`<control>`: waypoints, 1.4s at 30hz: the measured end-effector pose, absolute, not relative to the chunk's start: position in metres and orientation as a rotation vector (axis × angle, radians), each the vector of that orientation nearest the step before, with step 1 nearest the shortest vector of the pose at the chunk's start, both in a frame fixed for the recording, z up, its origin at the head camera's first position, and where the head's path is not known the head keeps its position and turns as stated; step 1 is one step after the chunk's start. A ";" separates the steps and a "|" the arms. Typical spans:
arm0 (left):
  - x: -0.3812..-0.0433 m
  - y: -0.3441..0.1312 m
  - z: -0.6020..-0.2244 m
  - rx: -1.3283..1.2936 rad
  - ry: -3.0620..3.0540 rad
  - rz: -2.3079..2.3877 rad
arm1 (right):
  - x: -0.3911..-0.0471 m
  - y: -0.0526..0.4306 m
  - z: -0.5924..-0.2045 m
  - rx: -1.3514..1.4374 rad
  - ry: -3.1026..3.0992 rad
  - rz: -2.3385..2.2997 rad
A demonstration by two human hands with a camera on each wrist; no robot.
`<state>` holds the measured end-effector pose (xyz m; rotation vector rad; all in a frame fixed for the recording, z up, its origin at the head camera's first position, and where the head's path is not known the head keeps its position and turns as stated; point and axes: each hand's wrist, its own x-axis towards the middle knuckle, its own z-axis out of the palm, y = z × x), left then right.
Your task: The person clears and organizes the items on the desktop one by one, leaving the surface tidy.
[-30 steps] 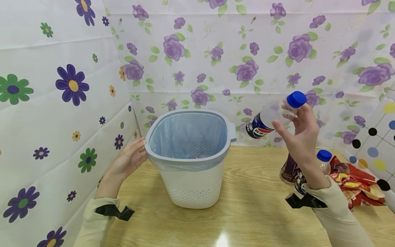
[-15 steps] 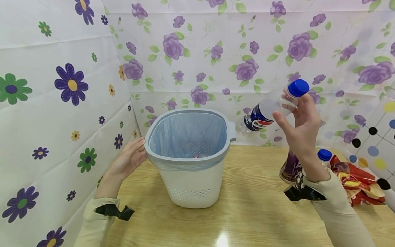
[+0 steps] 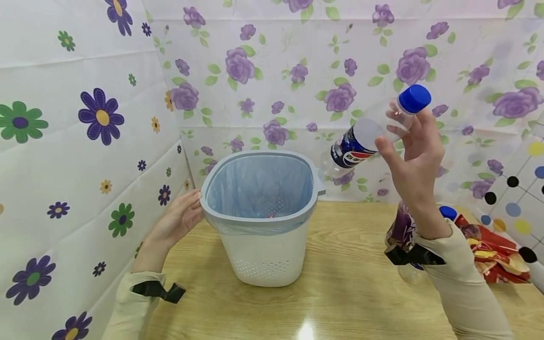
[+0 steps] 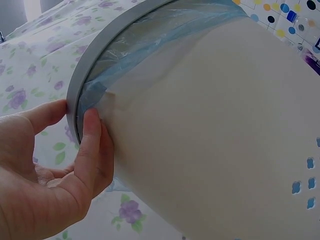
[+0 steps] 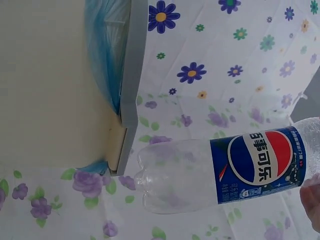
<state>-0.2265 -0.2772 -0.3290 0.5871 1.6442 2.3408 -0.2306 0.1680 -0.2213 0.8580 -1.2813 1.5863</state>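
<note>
Holding a clear cola bottle (image 3: 353,146) beside the bin (image 3: 265,257), the person seems, to my eye, partway through putting it in: the bottle is in hand, not yet over the blue liner (image 3: 229,189). The next move, I'd judge, calls for a shift leftward with enough height for the base to clear the side handle (image 3: 319,182), then loosened fingers.

The right hand (image 3: 416,163) grips the bottle near its top, thumb on the near side and fingers wrapped behind, showing through the plastic. The blue cap (image 3: 414,98) sits above those fingers; the printed label (image 3: 353,148) and base slope away from them, down and left toward the rim. (Whether the base actually brushes that handle, I can't tell; it is very near.)

Across from it, the left hand (image 3: 178,219) pinches the bin's left edge, which should steady it. Near the right forearm stand a purple container (image 3: 401,226) and another blue-capped bottle (image 3: 447,212), partly hidden, with red snack packets (image 3: 495,255) just beyond on the table (image 3: 344,293).
</note>
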 end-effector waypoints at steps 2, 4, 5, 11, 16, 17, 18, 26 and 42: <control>-0.226 -0.277 -0.329 0.591 1.645 2.341 | -0.229 0.166 -0.219 0.862 -1.265 1.600; -0.226 -0.277 -0.329 0.597 1.645 2.340 | -0.229 0.164 -0.218 0.864 -1.252 1.607; -0.226 -0.277 -0.329 0.600 1.647 2.339 | -0.228 0.163 -0.217 0.864 -1.243 1.612; -0.226 -0.277 -0.330 0.600 1.654 2.337 | -0.227 0.157 -0.216 0.872 -1.213 1.629; -0.226 -0.277 -0.330 0.601 1.626 2.350 | -0.228 0.152 -0.218 0.912 -1.248 1.620; -0.226 -0.276 -0.330 0.603 1.617 2.353 | -0.228 0.150 -0.219 0.927 -1.258 1.621; -0.226 -0.276 -0.330 0.602 1.614 2.353 | -0.229 0.148 -0.221 0.942 -1.273 1.619; -0.224 -0.276 -0.328 0.569 1.643 2.348 | -0.232 0.133 -0.237 1.047 -1.446 1.571; -0.223 -0.277 -0.321 0.495 1.781 2.283 | -0.235 0.139 -0.256 0.962 -1.930 1.364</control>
